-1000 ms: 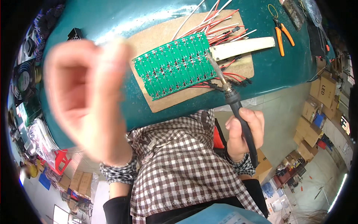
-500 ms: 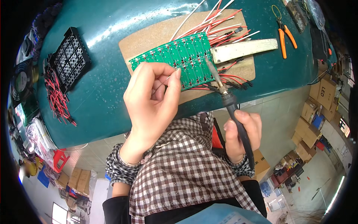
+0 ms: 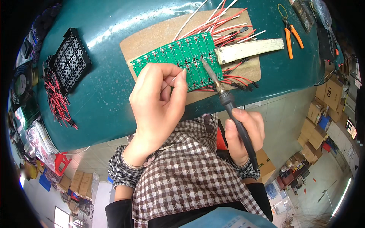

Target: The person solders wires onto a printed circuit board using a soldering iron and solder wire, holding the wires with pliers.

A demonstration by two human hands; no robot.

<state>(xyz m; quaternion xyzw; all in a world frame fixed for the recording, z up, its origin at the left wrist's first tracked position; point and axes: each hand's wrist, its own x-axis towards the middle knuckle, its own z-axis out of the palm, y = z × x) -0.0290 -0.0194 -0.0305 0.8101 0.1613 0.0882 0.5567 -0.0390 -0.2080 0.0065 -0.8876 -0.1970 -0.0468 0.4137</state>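
A green circuit board (image 3: pixel 192 49) lies on a brown mat (image 3: pixel 146 41), with red, white and black wires (image 3: pixel 224 28) spread beyond and beneath it. My right hand (image 3: pixel 247 133) is closed around the dark handle of a soldering iron (image 3: pixel 229 104). The iron's tip rests over the middle of the board toward its right end; contact with a pad is too small to tell. Over the board's near left part, my left hand (image 3: pixel 154 100) pinches a thin strand of solder wire (image 3: pixel 174 79) between thumb and forefinger. This hand hides the board's lower left corner.
A pale wooden strip (image 3: pixel 251 51) lies against the board's right end. Orange-handled cutters (image 3: pixel 289 38) lie farther right. At left are a black plastic holder (image 3: pixel 71 59) and a bundle of red and black wires (image 3: pixel 59 100). The table's near edge (image 3: pixel 110 136) curves before me.
The soldering iron's tip has shifted left across the board, my right hand moving with it. My left hand, still pinching the solder wire, has moved slightly right.
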